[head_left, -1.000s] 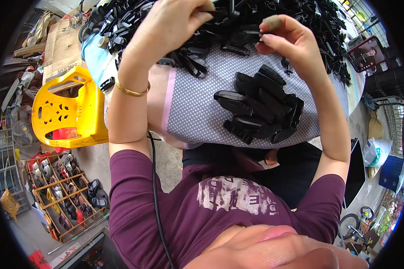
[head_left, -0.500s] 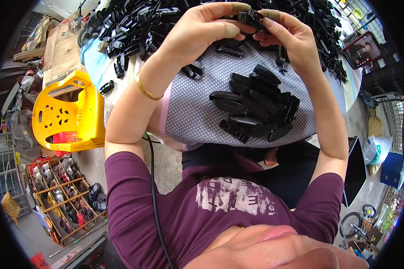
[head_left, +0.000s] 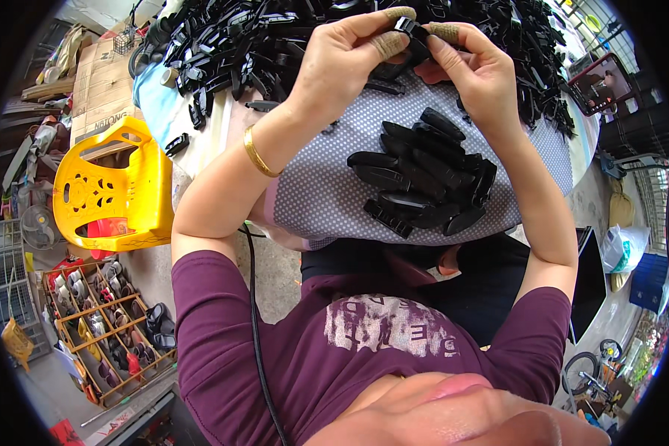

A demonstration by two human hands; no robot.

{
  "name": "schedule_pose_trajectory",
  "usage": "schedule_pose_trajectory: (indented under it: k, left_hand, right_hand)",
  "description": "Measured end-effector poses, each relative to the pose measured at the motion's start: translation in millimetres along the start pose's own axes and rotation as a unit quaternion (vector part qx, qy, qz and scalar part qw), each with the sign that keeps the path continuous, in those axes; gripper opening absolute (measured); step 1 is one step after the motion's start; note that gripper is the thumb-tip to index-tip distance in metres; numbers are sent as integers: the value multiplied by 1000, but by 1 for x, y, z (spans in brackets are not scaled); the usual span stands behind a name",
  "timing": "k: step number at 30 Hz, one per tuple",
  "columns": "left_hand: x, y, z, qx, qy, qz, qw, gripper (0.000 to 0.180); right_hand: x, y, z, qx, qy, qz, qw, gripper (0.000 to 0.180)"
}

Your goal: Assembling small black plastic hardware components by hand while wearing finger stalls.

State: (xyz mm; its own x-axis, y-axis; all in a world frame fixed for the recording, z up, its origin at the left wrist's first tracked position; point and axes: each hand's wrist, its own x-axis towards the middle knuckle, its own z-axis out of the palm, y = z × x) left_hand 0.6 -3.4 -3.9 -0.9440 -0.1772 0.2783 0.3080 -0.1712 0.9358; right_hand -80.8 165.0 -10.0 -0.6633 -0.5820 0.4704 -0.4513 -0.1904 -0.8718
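Note:
My left hand (head_left: 336, 65) is closed on a black plastic clip (head_left: 410, 31), which looks like a hair claw, near the table's far side. Thumb and forefinger, wrapped in tan tape, pinch it. From the other side, my right hand (head_left: 477, 78) is closed at the same clip, its thumb and taped forefinger meeting the right end. My fingers hide part of it, so its exact shape is unclear. Between my forearms, a small heap of similar glossy black clips (head_left: 424, 175) lies on the dotted cloth (head_left: 312, 189); toothed edges show on some.
A big mound of black plastic parts (head_left: 230, 48) covers the table's far side. At right stands a phone (head_left: 603, 83). A yellow plastic chair (head_left: 149, 189) is left of the table, above a shoe rack (head_left: 104, 334). A black cable (head_left: 253, 327) runs down my front.
My left hand has turned and its wrist has shifted a little right. Its taped thumb now presses on the clip. My right hand has moved slightly left.

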Motion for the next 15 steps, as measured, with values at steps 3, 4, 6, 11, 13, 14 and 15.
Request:
schedule_pose_trajectory:
  k: [3,4,6,11,13,14,15]
  left_hand:
    - [-6,3,11,1,10,37,999,25]
    - [-9,7,12,-23,16,6,1000,29]
    - [-9,8,6,-82,-7,-21,996,31]
    - [0,8,-7,-60,-65,-37,995,29]
    - [3,7,-4,2,-80,73,994,25]
    - [2,8,-3,2,-81,73,994,25]
    - [0,9,-3,11,-77,65,995,25]
  right_hand:
    - [-4,-3,6,-11,17,3,1000,26]
    - [-5,-4,8,-12,27,2,1000,26]
    - [-2,-8,9,-68,11,8,998,28]
    - [-1,-14,3,-91,-109,15,990,31]
    - [-2,-18,1,-136,-118,-17,983,31]
    - [-4,-18,1,-136,-117,-17,984,31]
    - [-6,-17,2,-169,-115,-35,978,30]
